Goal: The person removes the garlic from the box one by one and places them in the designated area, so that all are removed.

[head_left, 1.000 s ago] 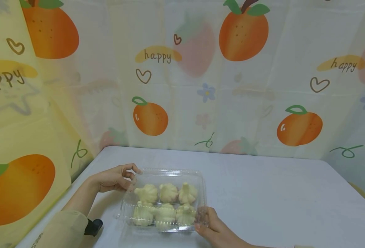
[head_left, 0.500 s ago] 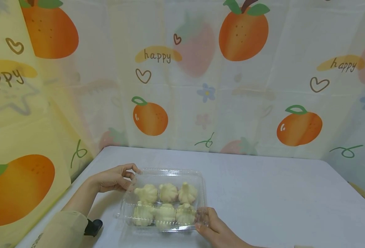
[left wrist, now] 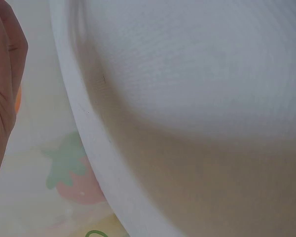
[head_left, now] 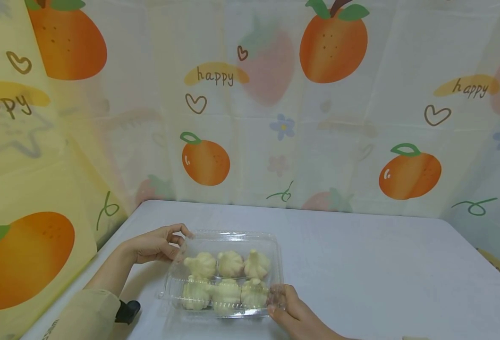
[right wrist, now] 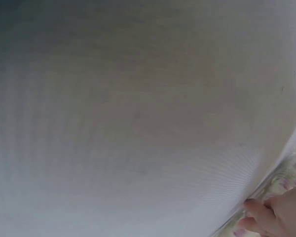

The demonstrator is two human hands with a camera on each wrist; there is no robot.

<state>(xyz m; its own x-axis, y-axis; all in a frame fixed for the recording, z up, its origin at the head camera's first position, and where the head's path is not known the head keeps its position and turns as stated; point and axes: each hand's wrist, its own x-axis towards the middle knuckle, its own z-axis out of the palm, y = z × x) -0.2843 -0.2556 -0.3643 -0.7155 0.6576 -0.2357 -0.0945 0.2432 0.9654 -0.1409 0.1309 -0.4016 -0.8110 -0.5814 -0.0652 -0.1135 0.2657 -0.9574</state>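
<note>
A clear plastic clamshell box (head_left: 237, 239) stands at the near left-centre of the table in the head view. Through its transparent top show two rows of pale garlic bulbs (head_left: 231, 264). My left hand (head_left: 156, 245) holds the box by its far left corner, fingers bent at the edge. At the near right corner my right hand (head_left: 295, 312) pinches the box, thumb in front; the plastic partly covers its fingertips. Only part of the left hand (left wrist: 4, 74) enters the left wrist view. The right hand (right wrist: 281, 215) appears at the lower right corner of the right wrist view.
A white-covered table (head_left: 373, 269) extends to the right of the box and behind it. Hanging cloth with an orange print (head_left: 206, 162) closes off the back and both sides. Something black (head_left: 128, 311) sits at the left sleeve (head_left: 86, 314).
</note>
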